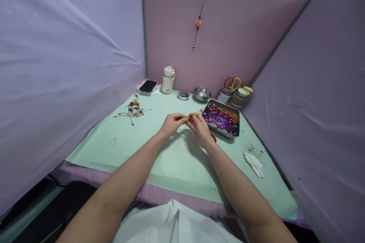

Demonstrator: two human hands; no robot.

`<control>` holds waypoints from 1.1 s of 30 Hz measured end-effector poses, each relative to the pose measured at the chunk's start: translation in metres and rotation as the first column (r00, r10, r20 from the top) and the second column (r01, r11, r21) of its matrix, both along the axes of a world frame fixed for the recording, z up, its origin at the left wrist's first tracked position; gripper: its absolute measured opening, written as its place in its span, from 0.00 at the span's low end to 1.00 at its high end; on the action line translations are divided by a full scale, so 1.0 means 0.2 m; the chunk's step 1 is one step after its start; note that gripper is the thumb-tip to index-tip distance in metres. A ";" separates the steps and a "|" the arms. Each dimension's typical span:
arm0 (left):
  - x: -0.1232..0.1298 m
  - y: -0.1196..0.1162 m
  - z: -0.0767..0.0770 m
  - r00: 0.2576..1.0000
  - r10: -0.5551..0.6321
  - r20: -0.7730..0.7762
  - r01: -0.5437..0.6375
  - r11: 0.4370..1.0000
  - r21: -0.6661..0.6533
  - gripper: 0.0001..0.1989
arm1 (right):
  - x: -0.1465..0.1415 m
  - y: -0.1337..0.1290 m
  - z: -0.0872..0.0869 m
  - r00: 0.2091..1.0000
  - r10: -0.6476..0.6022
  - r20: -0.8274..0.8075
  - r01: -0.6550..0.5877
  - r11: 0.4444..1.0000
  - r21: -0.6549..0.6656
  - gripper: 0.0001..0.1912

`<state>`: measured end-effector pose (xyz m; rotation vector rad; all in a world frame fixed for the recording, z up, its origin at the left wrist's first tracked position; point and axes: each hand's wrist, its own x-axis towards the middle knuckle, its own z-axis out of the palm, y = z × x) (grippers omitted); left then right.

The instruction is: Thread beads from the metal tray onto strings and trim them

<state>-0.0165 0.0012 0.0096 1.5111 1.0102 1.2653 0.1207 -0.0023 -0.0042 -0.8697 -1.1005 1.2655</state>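
Above the middle of the table my left hand [174,122] and my right hand [199,126] meet at the fingertips. Both are closed in a pinch on a thin cord [179,139], whose loose end hangs below them; most of it is hidden by the fingers. Just right of my right hand stands a metal tray [225,134] full of purple, red and dark beads [221,117]. A red loop-shaped handle [213,138] shows partly from behind my right wrist.
Beaded cords [134,109] lie at the left. Along the back stand a phone [148,86], a white bottle [168,80], a small round tin [183,95], a metal bowl [202,95] and jars with scissors [232,83]. A white cloth [254,164] lies right. A beaded strand [198,24] hangs on the wall.
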 end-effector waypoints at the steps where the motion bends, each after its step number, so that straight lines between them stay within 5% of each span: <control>1: 0.00 0.00 0.00 1.000 -0.004 -0.006 0.004 1.000 0.000 0.13 | 0.00 -0.01 0.00 1.000 0.019 -0.003 -0.019 0.999 -0.037 0.14; 5: 0.01 0.01 -0.01 0.999 0.012 -0.048 -0.013 1.000 -0.022 0.12 | 0.01 -0.01 0.01 0.998 -0.005 0.060 0.009 0.998 -0.059 0.12; 14: 0.01 0.00 0.00 0.996 -0.006 -0.085 0.003 0.999 -0.035 0.12 | 0.03 -0.01 0.01 0.903 -0.227 0.364 0.109 0.942 0.318 0.09; 24: 0.00 0.06 -0.08 0.987 -0.015 0.160 0.042 0.985 -0.169 0.14 | 0.03 -0.02 0.01 0.901 -0.233 0.366 0.116 0.943 0.313 0.10; 33: -0.04 0.05 -0.03 0.946 -0.006 0.323 0.095 0.961 -0.260 0.14 | 0.06 0.01 -0.02 0.850 -0.301 0.432 0.178 0.937 0.302 0.11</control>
